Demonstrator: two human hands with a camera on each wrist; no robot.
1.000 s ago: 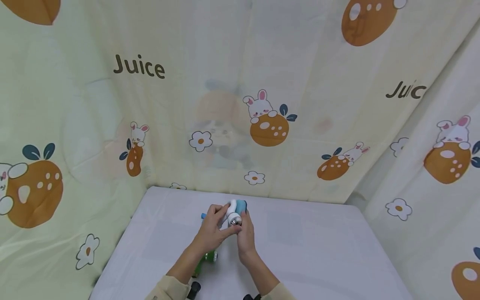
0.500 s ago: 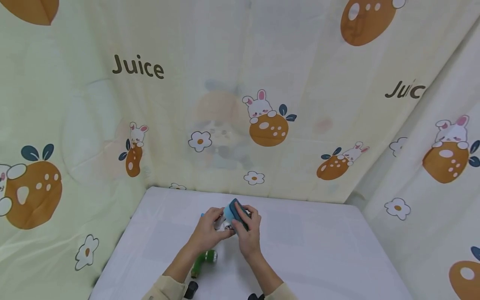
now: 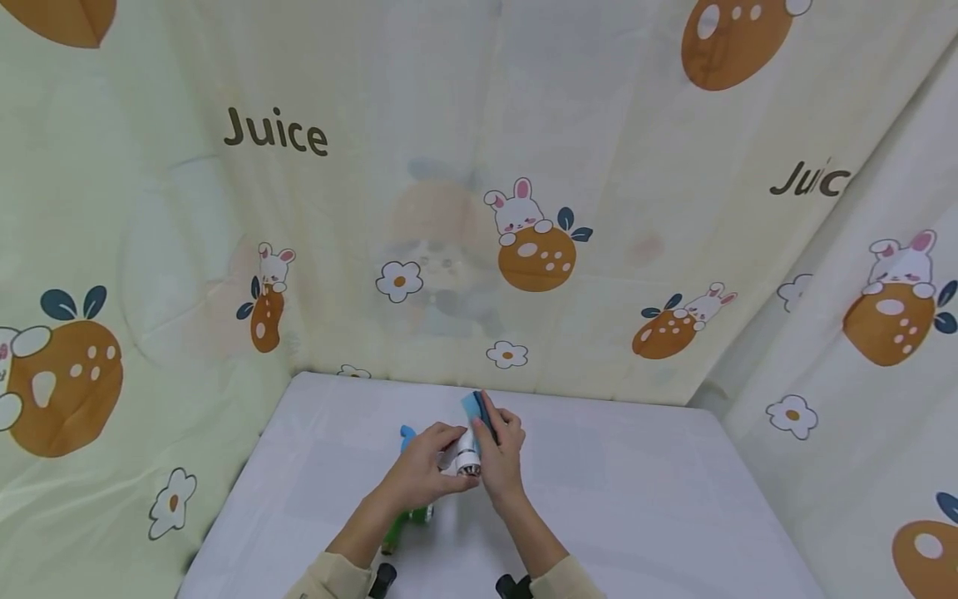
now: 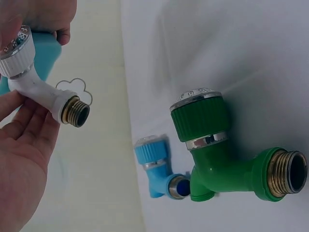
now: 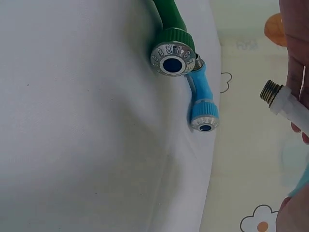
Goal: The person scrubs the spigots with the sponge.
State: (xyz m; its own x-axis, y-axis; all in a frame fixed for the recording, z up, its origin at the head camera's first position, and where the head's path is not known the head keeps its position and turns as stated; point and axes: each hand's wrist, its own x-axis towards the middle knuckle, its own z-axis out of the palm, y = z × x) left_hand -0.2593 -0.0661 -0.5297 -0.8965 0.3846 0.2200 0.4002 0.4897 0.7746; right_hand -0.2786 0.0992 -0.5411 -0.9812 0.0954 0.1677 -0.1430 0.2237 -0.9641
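My left hand (image 3: 416, 474) grips a white plastic tap (image 4: 42, 92), raised above the table. Its brass threaded end points outward in the left wrist view, and its ribbed knob has a chrome cap. My right hand (image 3: 503, 459) holds a sponge (image 3: 471, 406), light blue with a darker blue layer, against the side of the white tap. Part of the sponge is hidden by the fingers. Below the hands, a green tap (image 4: 212, 150) lies on the table, with a smaller blue tap (image 5: 202, 92) just beyond it.
The table (image 3: 636, 491) wears a white cover. Behind it and along both sides hangs a patterned curtain (image 3: 419, 208). Two dark objects, one (image 3: 383, 580) by the left sleeve and another (image 3: 513, 586) by the right, show at the bottom edge.
My right hand has turned, bringing the sponge across the white tap and then to its right side. The white tap has tipped and come slightly nearer; the other taps lie still.
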